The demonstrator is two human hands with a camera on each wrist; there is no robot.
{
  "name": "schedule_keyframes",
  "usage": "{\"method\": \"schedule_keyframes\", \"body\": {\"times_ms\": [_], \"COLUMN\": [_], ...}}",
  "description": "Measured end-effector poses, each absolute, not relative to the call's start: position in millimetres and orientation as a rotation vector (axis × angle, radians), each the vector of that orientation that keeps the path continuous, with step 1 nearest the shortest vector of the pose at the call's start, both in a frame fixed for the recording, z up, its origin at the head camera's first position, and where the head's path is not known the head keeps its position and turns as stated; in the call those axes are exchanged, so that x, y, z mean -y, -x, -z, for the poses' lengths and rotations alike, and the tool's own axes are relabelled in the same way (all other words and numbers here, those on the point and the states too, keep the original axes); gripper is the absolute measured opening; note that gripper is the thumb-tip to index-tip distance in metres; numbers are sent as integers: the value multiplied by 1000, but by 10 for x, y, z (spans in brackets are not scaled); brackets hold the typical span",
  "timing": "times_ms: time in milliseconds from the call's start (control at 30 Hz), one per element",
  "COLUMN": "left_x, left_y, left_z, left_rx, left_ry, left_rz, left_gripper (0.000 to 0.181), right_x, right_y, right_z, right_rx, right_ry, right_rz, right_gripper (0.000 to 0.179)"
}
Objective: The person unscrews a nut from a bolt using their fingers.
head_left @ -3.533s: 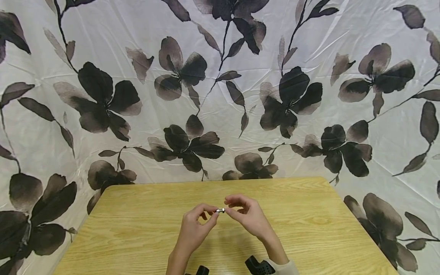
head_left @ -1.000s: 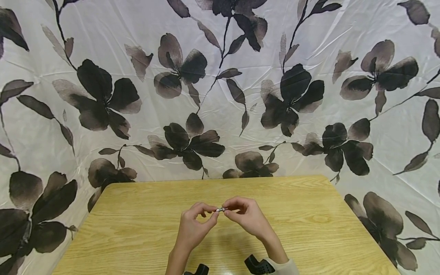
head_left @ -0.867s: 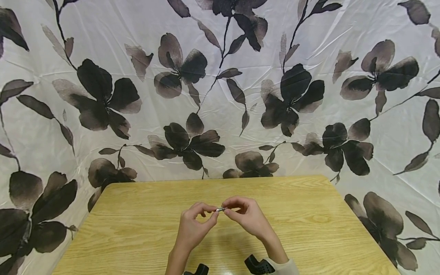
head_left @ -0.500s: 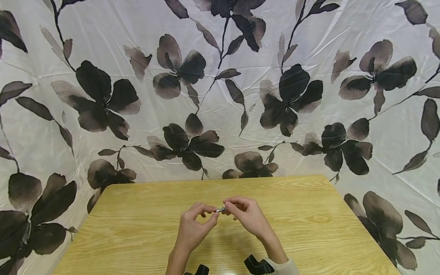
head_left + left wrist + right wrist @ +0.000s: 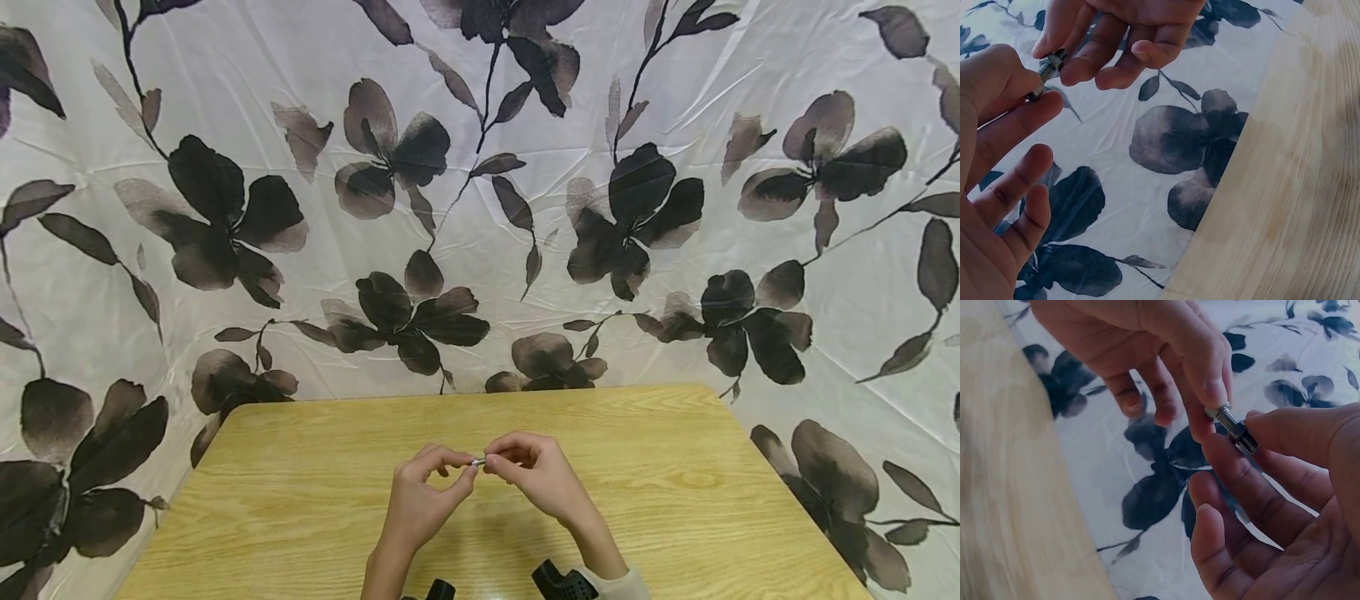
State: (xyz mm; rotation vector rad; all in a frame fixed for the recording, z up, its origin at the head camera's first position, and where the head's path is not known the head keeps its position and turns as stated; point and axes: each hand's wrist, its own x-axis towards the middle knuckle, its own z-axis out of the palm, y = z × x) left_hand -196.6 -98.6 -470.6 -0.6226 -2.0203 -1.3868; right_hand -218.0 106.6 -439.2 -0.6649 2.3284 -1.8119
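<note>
The left hand (image 5: 429, 490) pinched the bolt (image 5: 1227, 417), the right hand (image 5: 546, 481) its nut (image 5: 1237, 430) — threaded on, but only partway along.

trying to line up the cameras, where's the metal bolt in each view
Head: metal bolt low centre, between left hand and right hand.
Left wrist: bolt at upper left.
Right wrist: bolt right of centre, slightly above the middle.
Shared landmark: floral cloth, in all three.
</note>
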Motion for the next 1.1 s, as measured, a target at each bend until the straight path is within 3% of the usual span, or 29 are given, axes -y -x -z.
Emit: {"method": "schedule_keyframes", "body": {"times_ms": [500, 900, 1100], "left_x": [1002, 1007, 1009], "left_y": [1956, 1971, 1973], "left_z": [4706, 4685, 4690], "left_rx": [2024, 2016, 2018], "left_ry": [612, 608, 627], "left_rz": [1378, 1354, 1345], "left_gripper": [27, 26, 28], "right_x": [-1071, -1068, -1077], "right_y": [2155, 2146, 2164], "right_z": [4378, 4332, 4351], "right_rx": [-2317, -2318, -2327], "right_ry": [744, 675, 569], "right_rz": [1820, 1875, 1809], "right_gripper": [18, 41, 38]}}
